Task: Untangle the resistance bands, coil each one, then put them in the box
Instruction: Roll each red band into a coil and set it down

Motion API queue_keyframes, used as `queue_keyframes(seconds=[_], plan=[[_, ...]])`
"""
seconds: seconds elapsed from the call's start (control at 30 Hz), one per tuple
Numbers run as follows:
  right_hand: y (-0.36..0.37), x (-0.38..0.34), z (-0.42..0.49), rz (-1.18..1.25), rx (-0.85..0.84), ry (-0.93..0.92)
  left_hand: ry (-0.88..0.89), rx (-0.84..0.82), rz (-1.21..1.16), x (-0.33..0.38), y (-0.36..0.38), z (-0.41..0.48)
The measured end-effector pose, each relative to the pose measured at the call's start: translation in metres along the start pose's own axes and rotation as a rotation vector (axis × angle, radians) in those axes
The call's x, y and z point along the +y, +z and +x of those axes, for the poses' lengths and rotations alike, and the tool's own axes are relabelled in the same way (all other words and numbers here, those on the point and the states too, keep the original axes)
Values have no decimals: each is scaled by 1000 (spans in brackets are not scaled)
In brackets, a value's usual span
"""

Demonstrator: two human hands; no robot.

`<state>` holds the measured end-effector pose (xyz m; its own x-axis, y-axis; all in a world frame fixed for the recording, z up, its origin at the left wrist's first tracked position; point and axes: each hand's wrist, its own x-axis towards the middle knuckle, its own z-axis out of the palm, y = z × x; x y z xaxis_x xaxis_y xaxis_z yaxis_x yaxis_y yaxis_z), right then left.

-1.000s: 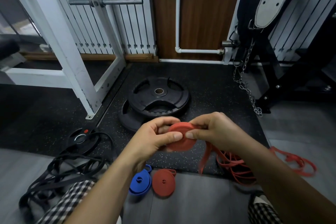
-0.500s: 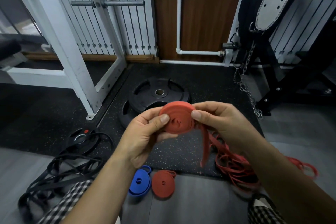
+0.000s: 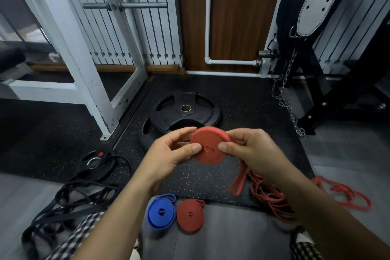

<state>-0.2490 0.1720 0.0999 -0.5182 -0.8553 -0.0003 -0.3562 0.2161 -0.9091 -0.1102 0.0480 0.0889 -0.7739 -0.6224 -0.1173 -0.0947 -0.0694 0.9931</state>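
I hold a red resistance band coil (image 3: 209, 145) in front of me, above the black mat. My left hand (image 3: 168, 156) pinches its left side with thumb on the face. My right hand (image 3: 251, 150) pinches the right side, thumb near the centre. A short loose tail (image 3: 237, 181) of the same band hangs down from the coil. On the floor below lie a coiled blue band (image 3: 161, 212) and a coiled red band (image 3: 190, 215). Loose red bands (image 3: 272, 198) are piled at the right, and tangled black bands (image 3: 67, 202) lie at the left. No box is in view.
Stacked black weight plates (image 3: 185, 110) lie on the speckled mat behind my hands. A small plate (image 3: 95, 162) sits at the left by the white rack leg (image 3: 84, 74). A chain (image 3: 289, 107) hangs from a black machine at the right.
The coil has grown as more band was wound on, and its hanging tail is shorter. My hands turned the coil and rose a little, then settled.
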Motion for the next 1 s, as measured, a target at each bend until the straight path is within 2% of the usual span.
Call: queue_keyframes(seconds=[0.07, 0.1, 0.23, 0.33, 0.7, 0.8, 1.0], plan=[[3, 0, 0, -170, -19, -13, 25, -25, 35, 0, 0, 0], [3, 0, 0, -169, -39, -6, 23, -17, 28, 1, 0, 0], [0, -5, 1, 133, -145, 45, -34, -21, -131, 1, 0, 0], [-4, -6, 1, 223, -110, 52, -27, -10, -153, 2, 2, 0], [-3, -2, -1, 232, -102, -24, 63, 62, -187, 4, 4, -5], [-5, -5, -2, 172, -54, -56, 59, 81, -191, 5, 4, -4], [-2, -3, 0, 203, -47, -45, 18, 73, -286, 5, 5, -4]])
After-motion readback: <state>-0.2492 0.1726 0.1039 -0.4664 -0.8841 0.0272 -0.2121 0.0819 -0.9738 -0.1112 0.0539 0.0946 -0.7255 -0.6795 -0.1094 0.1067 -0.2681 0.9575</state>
